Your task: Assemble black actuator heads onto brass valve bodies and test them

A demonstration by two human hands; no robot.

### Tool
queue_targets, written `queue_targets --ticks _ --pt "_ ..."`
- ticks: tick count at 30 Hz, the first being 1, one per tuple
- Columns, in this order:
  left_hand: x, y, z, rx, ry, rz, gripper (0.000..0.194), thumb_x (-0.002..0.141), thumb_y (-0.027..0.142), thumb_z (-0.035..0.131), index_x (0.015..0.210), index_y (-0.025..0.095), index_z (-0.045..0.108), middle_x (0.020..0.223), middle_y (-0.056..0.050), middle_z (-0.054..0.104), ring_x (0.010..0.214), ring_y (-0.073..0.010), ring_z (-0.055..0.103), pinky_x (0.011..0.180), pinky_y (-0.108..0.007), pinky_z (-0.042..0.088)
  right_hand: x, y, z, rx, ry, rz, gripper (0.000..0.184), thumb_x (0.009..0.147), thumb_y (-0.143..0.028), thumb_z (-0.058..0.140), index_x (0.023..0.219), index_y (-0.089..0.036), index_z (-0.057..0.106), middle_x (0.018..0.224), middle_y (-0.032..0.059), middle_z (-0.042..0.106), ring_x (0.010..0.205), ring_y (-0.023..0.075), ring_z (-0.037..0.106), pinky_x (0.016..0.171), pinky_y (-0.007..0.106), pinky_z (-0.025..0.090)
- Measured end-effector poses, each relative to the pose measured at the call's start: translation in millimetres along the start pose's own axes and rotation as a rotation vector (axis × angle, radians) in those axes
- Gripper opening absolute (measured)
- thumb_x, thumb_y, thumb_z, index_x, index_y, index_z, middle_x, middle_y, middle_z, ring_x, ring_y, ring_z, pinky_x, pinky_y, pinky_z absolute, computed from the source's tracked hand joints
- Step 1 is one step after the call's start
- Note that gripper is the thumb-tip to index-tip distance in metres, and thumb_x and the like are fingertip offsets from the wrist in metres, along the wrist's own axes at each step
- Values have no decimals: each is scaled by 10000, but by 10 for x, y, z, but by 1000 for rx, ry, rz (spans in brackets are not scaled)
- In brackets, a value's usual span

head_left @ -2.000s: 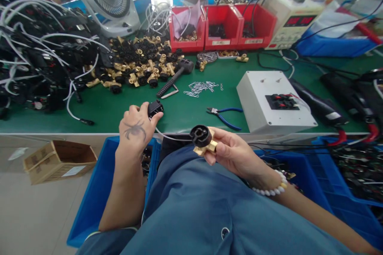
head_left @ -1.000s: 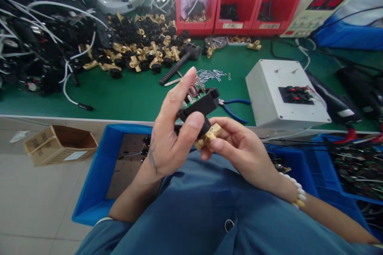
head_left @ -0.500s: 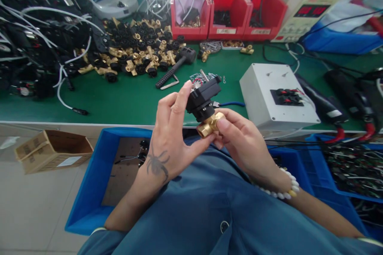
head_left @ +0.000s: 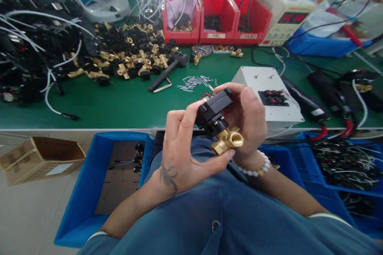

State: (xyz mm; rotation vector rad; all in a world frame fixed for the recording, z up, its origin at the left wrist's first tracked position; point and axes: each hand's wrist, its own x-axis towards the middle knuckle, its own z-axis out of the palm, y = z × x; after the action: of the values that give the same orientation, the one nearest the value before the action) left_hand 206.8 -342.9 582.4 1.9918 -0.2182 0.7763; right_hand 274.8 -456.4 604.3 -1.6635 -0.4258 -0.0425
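Note:
In front of my body I hold a brass valve (head_left: 223, 144) with a black actuator housing (head_left: 214, 107) on top. My left hand (head_left: 185, 147) grips it from the left, fingers on the housing and thumb under the brass body. Curled around the far right side of the housing is my right hand (head_left: 248, 115); some of its fingertips are hidden behind it. One brass port opens toward me. Red wire and a metal pin show at the housing's far end. Beyond it, a small pile of metal clips (head_left: 194, 82) lies on the green bench (head_left: 125, 105).
A black hammer (head_left: 169, 69) and a hex key (head_left: 163, 87) lie left of the clips. Many brass valve bodies (head_left: 128, 55) heap behind. Red bins (head_left: 215, 38) line the back. A grey switch box (head_left: 281, 113) stands right. Blue crates (head_left: 77, 207) sit below the bench edge.
My right hand has moved from the brass body up to the housing's far right side. The valve has turned, its port now facing me. The view has shifted slightly right.

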Motion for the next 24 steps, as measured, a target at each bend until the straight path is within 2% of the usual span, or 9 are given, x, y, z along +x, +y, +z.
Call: queue_targets --ticks 3,6,8,10,12,14,16,19,24 --pt "-14 -12 5 -15 2 -43 761 774 483 817 1413 240 482 1111 -61 540 985 -221 588 880 -357 586 -12 64 73 185 115 11 399 1039 -503 269 1001 -232 559 1074 87 617 1035 237 626 937 398 525" --pt "-61 -149 4 -1 -29 -88 780 780 503 804 1426 240 455 1112 -64 535 990 -223 595 857 -371 601 36 211 115 185 73 39 420 1047 -506 261 1009 -223 569 1070 91 640 1050 224 635 961 385 517" --pt "-91 -302 8 24 -35 -162 782 781 509 793 1420 211 456 1102 -71 522 996 -235 600 849 -414 609 152 347 108 50 26 21 394 1046 -505 304 1047 -221 578 1076 76 648 1047 196 635 951 344 510" --pt "-105 -463 11 46 -18 -265 763 771 491 790 1392 169 484 1079 -74 510 992 -247 609 834 -440 612 347 491 77 -155 -8 -2 291 1018 -461 444 1094 -215 579 1108 67 648 1046 178 628 919 309 509" --pt "-99 -591 4 62 8 -354 746 746 460 796 1356 138 514 1052 -69 503 980 -251 616 815 -434 612 591 626 47 -397 -21 -23 210 970 -346 571 1117 -195 581 1130 76 647 1030 177 622 895 301 512" --pt "-83 -659 -18 75 21 -393 741 726 449 803 1337 130 531 1039 -66 503 976 -249 617 793 -408 612 828 742 48 -716 -118 -14 171 970 -240 583 1116 -156 609 1142 104 645 1030 182 619 926 314 504" --pt "-71 -662 -52 88 26 -376 738 732 456 800 1341 138 530 1052 -69 508 984 -244 614 790 -390 611 1011 840 94 -947 -240 10 165 979 -197 584 1114 -122 643 1157 134 644 1074 200 617 981 335 489" --pt "-66 -574 -124 119 28 -258 742 761 465 794 1376 170 503 1082 -68 515 994 -227 605 818 -376 609 1174 949 209 -1075 -344 42 177 986 -178 590 1114 -87 672 1181 165 648 1150 241 611 1035 395 480" --pt "-45 -333 -268 196 -13 -23 778 774 439 799 1438 219 461 1131 -57 530 1024 -211 593 890 -372 598 1324 956 300 -1216 -599 50 298 995 -345 634 1206 -135 646 1210 94 659 1083 213 656 948 435 566"
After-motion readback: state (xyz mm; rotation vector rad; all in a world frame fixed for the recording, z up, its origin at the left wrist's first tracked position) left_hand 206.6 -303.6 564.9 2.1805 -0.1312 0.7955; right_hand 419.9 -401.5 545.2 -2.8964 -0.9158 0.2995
